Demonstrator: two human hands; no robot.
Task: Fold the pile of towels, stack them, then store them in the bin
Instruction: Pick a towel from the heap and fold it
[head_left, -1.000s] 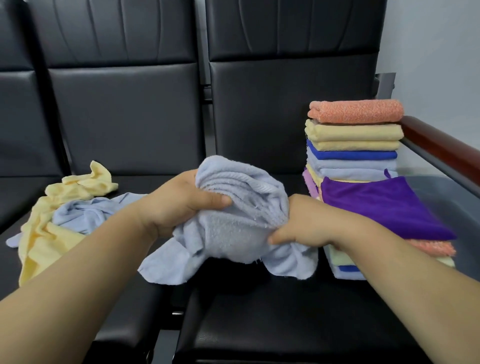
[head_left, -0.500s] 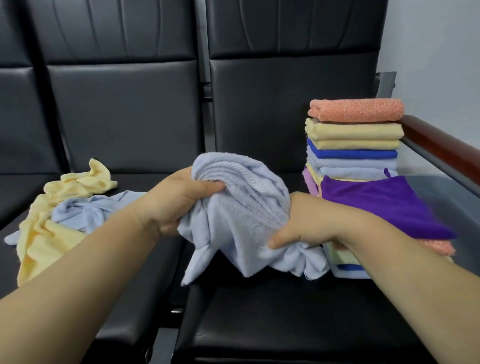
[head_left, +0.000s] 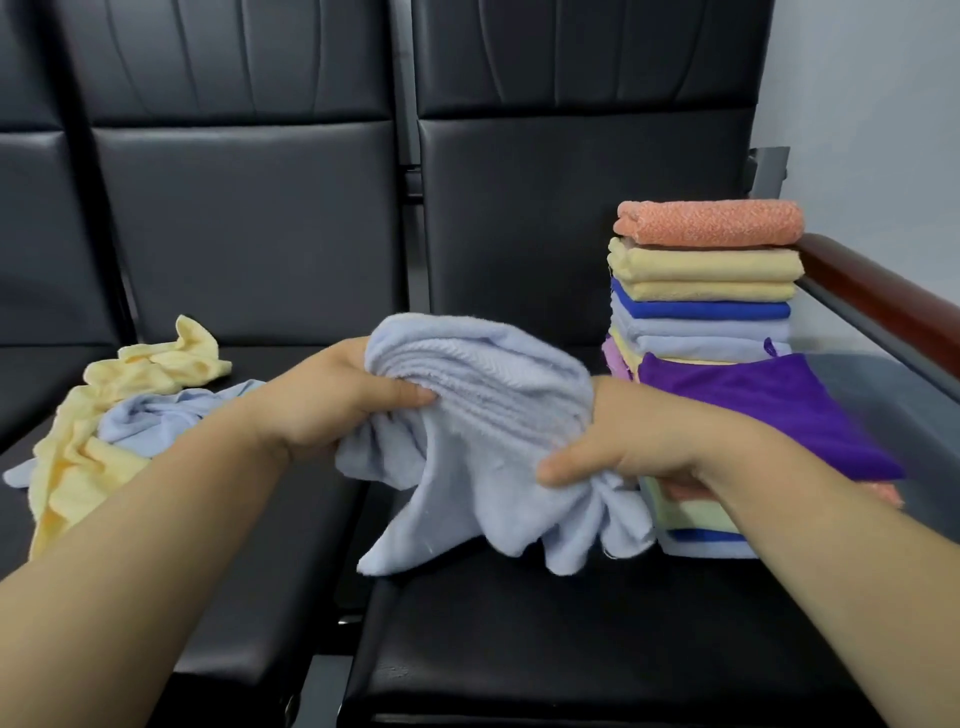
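Two bare hands are shown gripping one crumpled pale-blue terry towel (head_left: 493, 415) above the black padded bench (head_left: 519, 649). The left hand (head_left: 332, 400) is closed on a bunched upper edge, with the thumb laid over the cloth. The right hand (head_left: 639, 441) is closed on a gathered lower portion, with the thumb pressed across the folds. The towel is held between the two hands, and its loose corners hang toward the cushion below them; whether the corners touch it cannot be told.

Just beyond the right hand, a tall stack of folded orange, yellow and blue towels (head_left: 706, 291) is seen. A smooth purple cloth (head_left: 753, 410) lies tilted over a lower pile beside the right wrist. Well outside the left hand, a rumpled heap of yellow and pale-blue towels (head_left: 104, 441) awaits folding. No bin is in view.

The step in hand is judged to be the opening-out of the towel before folding. Three risks are noted:

- **Skewed fold:** the cloth is bunched rather than held by its corners, so the wrong edges may be matched.
- **Disturbed stacks:** the right forearm lies near the purple cloth, so an outward sweep could drag it off or unsettle the tall stack.
- **Dropped towel:** if either grip is loosened, the hanging part could slide off the bench front.
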